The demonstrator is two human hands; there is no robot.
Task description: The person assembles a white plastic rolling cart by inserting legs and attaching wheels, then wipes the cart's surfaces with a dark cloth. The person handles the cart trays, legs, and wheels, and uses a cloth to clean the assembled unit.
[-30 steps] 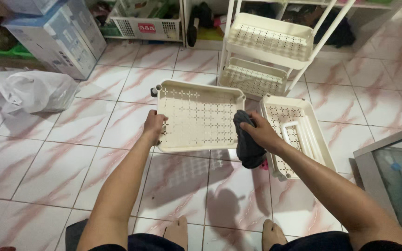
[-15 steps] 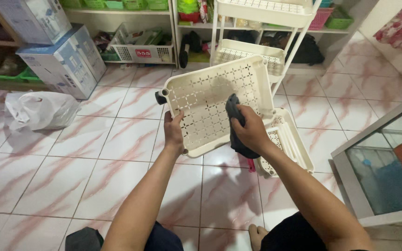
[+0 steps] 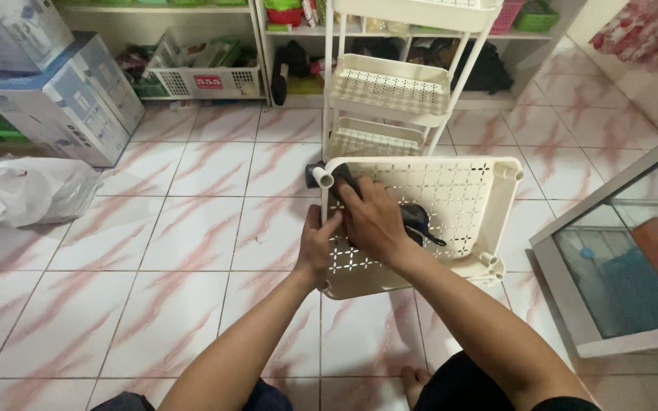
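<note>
The cream perforated plastic tray (image 3: 451,205) is held up off the tiled floor (image 3: 154,251), tilted with its underside toward the camera and its long axis running left to right, its short round corner sockets pointing at the viewer. It hangs just in front of the cream rack (image 3: 390,84), above the person's knees.

The left hand (image 3: 317,247) is closed around the tray's left edge, fingers curled over the rim. The right hand (image 3: 375,221) presses a dark cloth (image 3: 413,221) flat against the perforated surface near the upper left corner, fingers bunched on the cloth.

Counted: one tray in hand, one cloth, and three shelves visible on the rack. Two blue-and-white cardboard boxes (image 3: 62,106) are stacked at the far left, one white plastic bag (image 3: 28,190) lies on the floor beside them, and one white wire basket (image 3: 203,65) sits under the shelving. A glass-fronted cabinet (image 3: 618,274) stands at the right.

Compared with half a second ago, the tray has turned more square to the camera and sits lower and further right in the view; the cloth hand has slid from the tray's right edge to its upper left part.
</note>
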